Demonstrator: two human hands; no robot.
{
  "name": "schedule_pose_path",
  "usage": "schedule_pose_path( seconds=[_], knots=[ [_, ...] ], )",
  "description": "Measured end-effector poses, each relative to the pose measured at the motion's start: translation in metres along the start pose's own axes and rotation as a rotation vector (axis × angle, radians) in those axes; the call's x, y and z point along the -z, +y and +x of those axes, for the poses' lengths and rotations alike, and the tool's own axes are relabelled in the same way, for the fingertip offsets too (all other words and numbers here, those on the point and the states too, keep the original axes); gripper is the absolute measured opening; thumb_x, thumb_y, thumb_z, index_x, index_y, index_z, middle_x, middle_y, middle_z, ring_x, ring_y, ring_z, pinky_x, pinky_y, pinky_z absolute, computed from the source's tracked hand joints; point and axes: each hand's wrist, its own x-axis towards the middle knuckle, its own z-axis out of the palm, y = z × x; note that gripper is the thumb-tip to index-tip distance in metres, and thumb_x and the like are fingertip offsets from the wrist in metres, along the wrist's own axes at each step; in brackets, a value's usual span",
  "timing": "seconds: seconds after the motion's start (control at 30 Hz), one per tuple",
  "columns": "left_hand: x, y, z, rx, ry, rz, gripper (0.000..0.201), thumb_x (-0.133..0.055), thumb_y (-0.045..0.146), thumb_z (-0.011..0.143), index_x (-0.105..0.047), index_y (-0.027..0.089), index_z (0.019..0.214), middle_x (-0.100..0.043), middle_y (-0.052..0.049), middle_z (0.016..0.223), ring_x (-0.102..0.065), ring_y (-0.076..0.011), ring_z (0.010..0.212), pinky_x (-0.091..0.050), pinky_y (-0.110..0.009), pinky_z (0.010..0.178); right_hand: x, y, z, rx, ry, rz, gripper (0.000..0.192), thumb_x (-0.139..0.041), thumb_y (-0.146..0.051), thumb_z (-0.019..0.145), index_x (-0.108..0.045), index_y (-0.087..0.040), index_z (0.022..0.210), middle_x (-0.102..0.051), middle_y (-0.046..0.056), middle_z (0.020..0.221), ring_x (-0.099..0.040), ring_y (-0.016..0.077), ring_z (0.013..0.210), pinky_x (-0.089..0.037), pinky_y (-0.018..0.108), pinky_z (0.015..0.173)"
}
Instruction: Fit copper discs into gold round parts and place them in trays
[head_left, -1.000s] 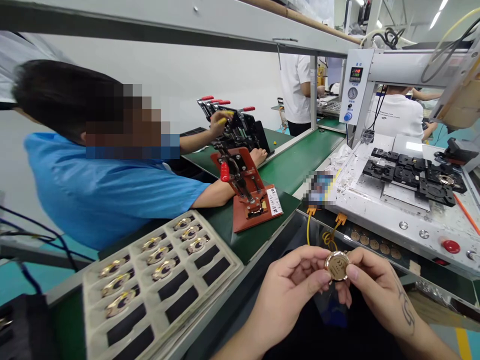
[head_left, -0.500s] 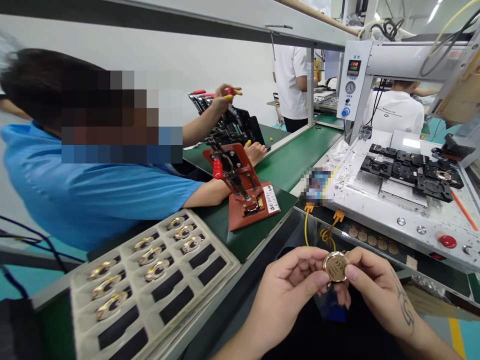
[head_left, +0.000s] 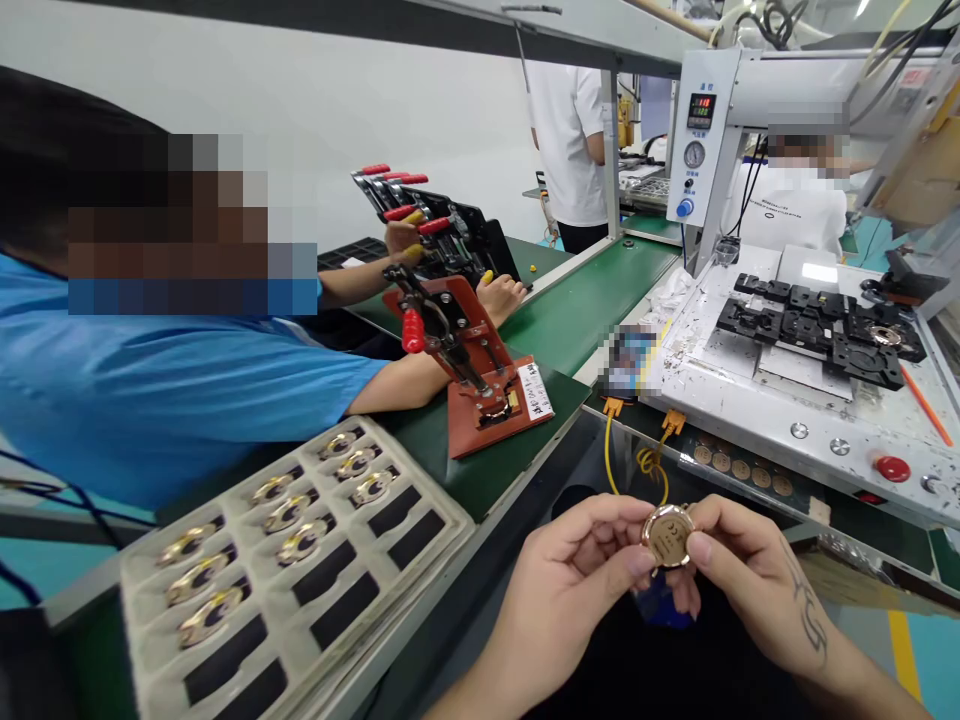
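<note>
While the left grip (head_left: 581, 565) is pinching one edge of a round gold-rimmed disc (head_left: 669, 537) between thumb and fingers, the right grip (head_left: 739, 560) is holding the opposite edge with its thumb and fingertips, so that the disc is sitting between the two, its printed face showing. Just beyond both, yellow cables (head_left: 610, 450) are hanging from orange plugs. Past the right grip, a row of tan discs (head_left: 741, 471) is lying below a white machine (head_left: 765, 410), which is bearing black fixtures (head_left: 817, 328). Leftward of the left grip, a pale tray (head_left: 459, 522) is carrying nine gold-coloured parts (head_left: 196, 625). Beyond that grip, a red clamp fixture (head_left: 469, 428) is standing on the green tabletop (head_left: 581, 295); farther out, a co-worker's hand (head_left: 502, 298) is resting beside black clamps (head_left: 450, 240) with red handles.
</note>
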Motion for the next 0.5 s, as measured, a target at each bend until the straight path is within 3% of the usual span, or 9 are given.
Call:
schedule_pose_path(
  seconds=[0.5],
  knots=[
    [-0.0015, -0.0044, -0.0019, -0.062, -0.038, 0.067, 0.016, -0.088, 0.019, 0.091, -0.087, 0.024, 0.106, -0.082, -0.002, 0.088, -0.073, -0.0113, 0.074, -0.062, -0.017, 0.07, 0.0072, 0.003, -0.0052, -0.046, -0.011, -0.024, 0.026, -0.07, -0.043, 0.109, -0.075, -0.019, 0.099, -0.079, 0.004, 0.085, -0.072, 0.0123, 0.069, -0.058, 0.023, 0.066]
  ],
)
